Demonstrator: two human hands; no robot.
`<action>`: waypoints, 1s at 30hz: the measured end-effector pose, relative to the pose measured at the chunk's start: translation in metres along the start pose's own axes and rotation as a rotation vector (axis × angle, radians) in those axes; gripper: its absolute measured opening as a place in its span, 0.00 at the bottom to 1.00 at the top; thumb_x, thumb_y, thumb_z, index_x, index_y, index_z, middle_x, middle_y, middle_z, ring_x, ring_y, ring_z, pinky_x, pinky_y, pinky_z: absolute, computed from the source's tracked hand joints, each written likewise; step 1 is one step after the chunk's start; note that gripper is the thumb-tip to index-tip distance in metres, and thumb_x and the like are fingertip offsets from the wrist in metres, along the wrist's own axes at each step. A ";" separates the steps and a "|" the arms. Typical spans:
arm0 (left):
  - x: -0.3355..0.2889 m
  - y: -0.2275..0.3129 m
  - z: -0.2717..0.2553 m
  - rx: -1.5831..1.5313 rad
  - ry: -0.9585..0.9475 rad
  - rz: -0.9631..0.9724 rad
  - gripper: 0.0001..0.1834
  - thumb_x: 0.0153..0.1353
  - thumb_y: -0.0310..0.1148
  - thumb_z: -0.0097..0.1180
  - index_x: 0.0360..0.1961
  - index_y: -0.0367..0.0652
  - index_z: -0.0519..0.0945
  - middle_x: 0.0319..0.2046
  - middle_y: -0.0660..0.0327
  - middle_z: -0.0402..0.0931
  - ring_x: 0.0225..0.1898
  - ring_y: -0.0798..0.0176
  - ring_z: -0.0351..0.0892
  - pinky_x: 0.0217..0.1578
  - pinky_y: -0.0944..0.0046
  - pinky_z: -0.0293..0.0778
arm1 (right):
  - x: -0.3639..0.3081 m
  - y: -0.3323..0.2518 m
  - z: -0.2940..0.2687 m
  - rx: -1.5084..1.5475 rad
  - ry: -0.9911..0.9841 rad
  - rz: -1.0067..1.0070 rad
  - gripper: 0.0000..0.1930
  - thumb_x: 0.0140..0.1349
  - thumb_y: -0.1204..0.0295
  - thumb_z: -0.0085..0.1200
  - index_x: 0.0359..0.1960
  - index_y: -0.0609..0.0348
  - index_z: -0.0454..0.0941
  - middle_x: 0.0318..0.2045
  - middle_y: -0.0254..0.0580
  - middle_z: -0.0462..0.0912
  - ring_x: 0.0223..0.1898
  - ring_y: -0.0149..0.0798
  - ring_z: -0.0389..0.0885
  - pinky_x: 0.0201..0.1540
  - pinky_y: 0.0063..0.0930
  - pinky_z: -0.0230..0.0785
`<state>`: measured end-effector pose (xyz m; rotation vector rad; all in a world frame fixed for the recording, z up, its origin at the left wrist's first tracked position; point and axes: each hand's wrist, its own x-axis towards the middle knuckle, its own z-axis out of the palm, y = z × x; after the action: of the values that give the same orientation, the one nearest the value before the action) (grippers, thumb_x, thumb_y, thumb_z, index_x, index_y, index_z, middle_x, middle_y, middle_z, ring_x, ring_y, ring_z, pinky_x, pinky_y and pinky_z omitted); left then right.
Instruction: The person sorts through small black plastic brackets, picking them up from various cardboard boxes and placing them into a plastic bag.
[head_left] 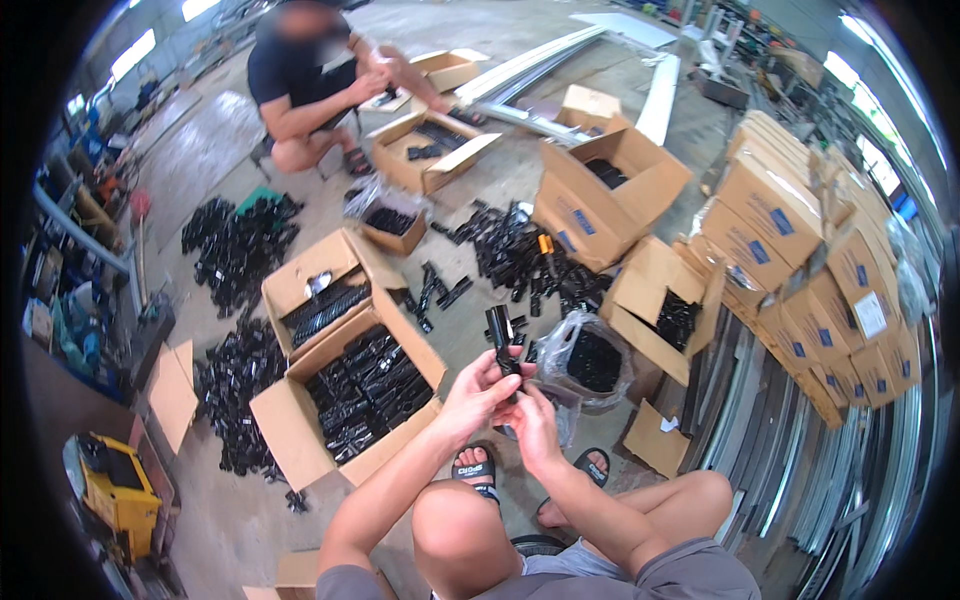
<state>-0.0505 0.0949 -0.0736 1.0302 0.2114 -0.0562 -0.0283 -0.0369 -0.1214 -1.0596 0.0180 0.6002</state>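
Observation:
Above my feet, my left hand [478, 392] is wrapped round a glossy black tube-shaped part [499, 328], which points up and away from me. My right hand [530, 424] closes on the lower end of the same part, its fingertips partly hidden behind it. Just right of my hands stands a clear plastic bag [588, 365] of small black pieces. To the left is an open cardboard box [425, 358] packed with rows of similar black parts. Beyond my hands, a loose heap of black parts [510, 250] lies on the floor.
A co-worker [300, 90] sits at the far left beside open boxes. Another open box [600, 215] stands ahead. Stacked closed cartons [770, 220] and long metal profiles [780, 450] line the right. More black parts [240, 390] are piled at left, near a yellow case [122, 495].

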 end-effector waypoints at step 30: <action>0.022 0.037 0.112 0.520 -0.116 0.091 0.25 0.62 0.19 0.62 0.60 0.31 0.71 0.49 0.59 0.81 0.49 0.70 0.79 0.51 0.68 0.75 | 0.007 -0.211 -0.048 -0.398 -0.172 -0.127 0.22 0.66 0.69 0.62 0.59 0.62 0.76 0.39 0.38 0.82 0.36 0.28 0.82 0.36 0.22 0.80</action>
<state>-0.0071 0.0190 0.0089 1.5478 0.0415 -0.0913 0.0899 -0.1460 0.0233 -1.3774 -0.3291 0.5906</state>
